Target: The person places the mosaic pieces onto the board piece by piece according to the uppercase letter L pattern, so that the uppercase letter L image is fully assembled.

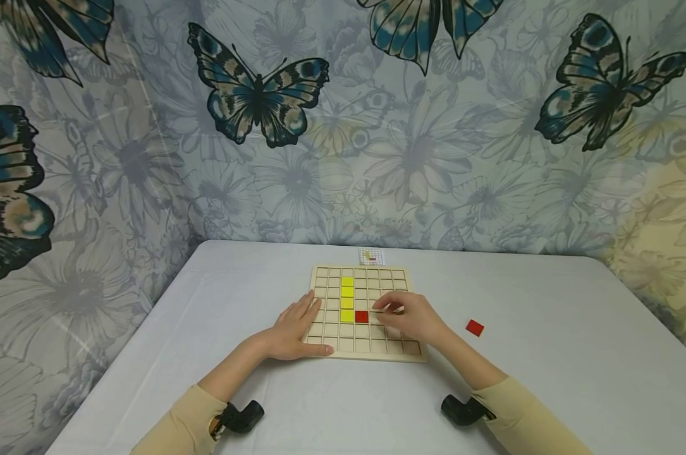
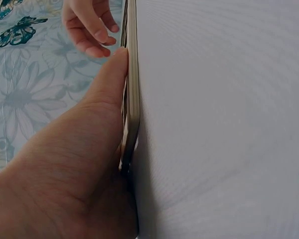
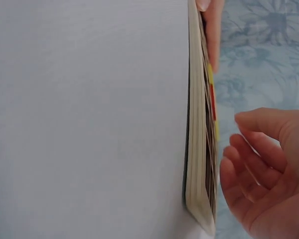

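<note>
A light wooden grid board [image 1: 382,274] lies on the table. Several yellow square tiles [image 1: 347,292] form a column in it, and a red square tile [image 1: 361,316] sits right of the lowest one. My left hand [image 1: 294,330] rests with spread fingers on the board's left side, its thumb on the front edge. Over the right part of the board hovers my right hand [image 1: 410,315], near the red tile. Its fingers curl loosely in the right wrist view, thumb and fingertips apart, with nothing between them.
A loose red tile [image 1: 475,327] lies on the white-covered table [image 1: 536,354], right of my right forearm. Behind the board is a small card [image 1: 371,256] printed with a coloured grid. Wallpaper with butterflies [image 1: 258,95] stands behind the table.
</note>
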Demonstrator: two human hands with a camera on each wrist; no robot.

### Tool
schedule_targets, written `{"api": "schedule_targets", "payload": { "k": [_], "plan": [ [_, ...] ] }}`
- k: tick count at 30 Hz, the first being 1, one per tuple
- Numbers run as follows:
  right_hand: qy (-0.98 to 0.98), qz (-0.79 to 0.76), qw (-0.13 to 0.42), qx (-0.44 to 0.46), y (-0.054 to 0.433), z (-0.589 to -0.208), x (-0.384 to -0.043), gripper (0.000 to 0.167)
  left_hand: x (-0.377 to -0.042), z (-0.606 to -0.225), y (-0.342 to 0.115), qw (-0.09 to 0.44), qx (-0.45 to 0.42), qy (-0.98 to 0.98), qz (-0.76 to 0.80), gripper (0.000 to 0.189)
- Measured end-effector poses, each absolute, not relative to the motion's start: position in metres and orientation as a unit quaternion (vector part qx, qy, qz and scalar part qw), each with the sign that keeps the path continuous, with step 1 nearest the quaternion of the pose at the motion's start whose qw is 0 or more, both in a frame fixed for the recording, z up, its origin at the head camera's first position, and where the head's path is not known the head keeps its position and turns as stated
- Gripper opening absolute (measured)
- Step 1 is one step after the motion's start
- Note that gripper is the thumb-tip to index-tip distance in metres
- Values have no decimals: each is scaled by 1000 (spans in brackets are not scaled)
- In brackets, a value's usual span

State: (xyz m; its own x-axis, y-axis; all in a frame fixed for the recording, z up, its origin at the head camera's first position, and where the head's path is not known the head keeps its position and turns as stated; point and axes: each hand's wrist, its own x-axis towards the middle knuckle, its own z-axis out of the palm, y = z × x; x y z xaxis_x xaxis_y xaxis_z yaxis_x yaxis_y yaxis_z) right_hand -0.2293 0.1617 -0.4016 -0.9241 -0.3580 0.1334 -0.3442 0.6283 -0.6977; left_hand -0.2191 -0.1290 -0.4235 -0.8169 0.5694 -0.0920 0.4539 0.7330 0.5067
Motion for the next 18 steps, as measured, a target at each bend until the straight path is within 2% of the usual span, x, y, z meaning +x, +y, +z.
{"api": "schedule_targets", "payload": {
  "k": [18],
  "plan": [
    [915, -385, 1, -123, 210, -394, -219, 7, -220, -424, -129, 126, 277, 922, 238, 106]
  ]
}}
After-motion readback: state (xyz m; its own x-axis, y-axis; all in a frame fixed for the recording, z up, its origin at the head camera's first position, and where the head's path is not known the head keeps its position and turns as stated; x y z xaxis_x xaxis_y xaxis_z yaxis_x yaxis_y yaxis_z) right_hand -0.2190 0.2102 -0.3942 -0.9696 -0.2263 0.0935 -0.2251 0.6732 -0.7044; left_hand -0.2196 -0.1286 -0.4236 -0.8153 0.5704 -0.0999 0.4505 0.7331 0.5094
